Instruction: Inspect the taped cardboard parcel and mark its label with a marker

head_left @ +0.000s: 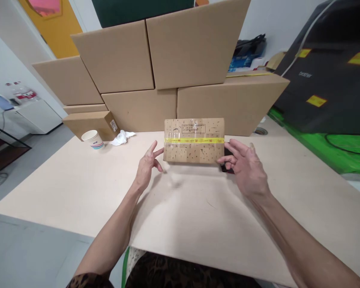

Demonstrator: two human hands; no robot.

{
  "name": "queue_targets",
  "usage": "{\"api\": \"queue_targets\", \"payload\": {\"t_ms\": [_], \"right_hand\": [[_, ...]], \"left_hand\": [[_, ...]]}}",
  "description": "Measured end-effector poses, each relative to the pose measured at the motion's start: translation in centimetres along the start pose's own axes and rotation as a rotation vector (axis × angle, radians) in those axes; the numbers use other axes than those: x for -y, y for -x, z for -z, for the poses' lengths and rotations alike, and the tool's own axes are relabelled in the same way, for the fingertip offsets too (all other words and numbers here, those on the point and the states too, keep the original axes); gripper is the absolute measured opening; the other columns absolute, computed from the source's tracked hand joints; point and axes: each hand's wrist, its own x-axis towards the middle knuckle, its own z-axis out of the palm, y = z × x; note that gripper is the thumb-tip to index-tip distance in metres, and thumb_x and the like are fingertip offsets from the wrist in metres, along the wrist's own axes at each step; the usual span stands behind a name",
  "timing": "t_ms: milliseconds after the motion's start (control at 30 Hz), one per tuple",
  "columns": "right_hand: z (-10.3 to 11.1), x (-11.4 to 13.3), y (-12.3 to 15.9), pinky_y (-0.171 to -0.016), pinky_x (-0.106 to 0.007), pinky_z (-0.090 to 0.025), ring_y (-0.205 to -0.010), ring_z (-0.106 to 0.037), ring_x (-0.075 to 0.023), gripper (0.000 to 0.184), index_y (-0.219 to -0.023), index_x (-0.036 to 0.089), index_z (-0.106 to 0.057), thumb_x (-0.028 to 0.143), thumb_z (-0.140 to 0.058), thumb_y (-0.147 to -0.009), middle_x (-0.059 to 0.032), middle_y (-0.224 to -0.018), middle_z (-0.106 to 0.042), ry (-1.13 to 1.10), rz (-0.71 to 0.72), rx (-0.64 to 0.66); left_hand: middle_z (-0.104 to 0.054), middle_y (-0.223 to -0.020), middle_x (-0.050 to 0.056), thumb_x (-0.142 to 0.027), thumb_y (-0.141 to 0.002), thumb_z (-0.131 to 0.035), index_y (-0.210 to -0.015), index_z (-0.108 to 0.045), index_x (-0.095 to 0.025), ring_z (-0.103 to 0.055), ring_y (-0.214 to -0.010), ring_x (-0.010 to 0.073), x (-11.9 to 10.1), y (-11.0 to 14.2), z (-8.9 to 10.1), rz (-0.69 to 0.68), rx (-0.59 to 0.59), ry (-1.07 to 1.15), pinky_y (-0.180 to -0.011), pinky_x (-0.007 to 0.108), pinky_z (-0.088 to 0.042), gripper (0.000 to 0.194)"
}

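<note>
A small cardboard box [193,141] sealed with clear tape and a yellow strip stands on the pale table [78,188], in front of me. My left hand [147,166] is at its lower left corner, fingers spread, the fingertips just at the box edge. My right hand [246,166] is at its right side, fingers loosely spread and close to the box. Neither hand holds anything. A small dark object [228,160] lies partly hidden behind my right fingers.
Large plain cartons [180,60] are stacked along the table's far edge. A paper cup [93,139], a crumpled white tissue [121,138] and a flat carton [90,123] sit at the back left. A black printer [330,68] on a green mat [327,144] is on the right.
</note>
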Motion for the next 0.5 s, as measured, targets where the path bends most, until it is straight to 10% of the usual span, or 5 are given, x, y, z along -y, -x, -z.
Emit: {"api": "queue_targets", "payload": {"t_ms": [200, 500], "right_hand": [[-1.0, -0.1, 2.0, -0.064, -0.034, -0.052, -0.072, -0.069, -0.0192, 0.049, -0.125, 0.024, -0.069, 0.055, -0.069, -0.087, -0.0052, -0.089, -0.081, 0.17, 0.022, 0.11], [0.3, -1.5, -0.1, -0.116, -0.06, -0.041, -0.139, -0.054, -0.0341, 0.066, -0.134, 0.028, -0.061, 0.051, -0.08, -0.075, -0.0114, -0.144, -0.064, 0.371, 0.13, -0.134]], "left_hand": [[-0.07, -0.138, 0.01, -0.072, -0.098, -0.041, -0.156, -0.047, -0.028, -0.051, -0.136, 0.032, -0.6, 1.1, -1.4, -0.286, 0.086, -0.362, -0.118, 0.057, -0.031, 0.073], [-0.024, -0.172, 0.017, -0.068, -0.094, -0.054, -0.165, -0.025, -0.023, -0.022, -0.16, 0.0357, 1.9, 1.2, -2.1, -0.078, 0.091, -0.385, -0.127, 0.059, -0.022, 0.089]]}}
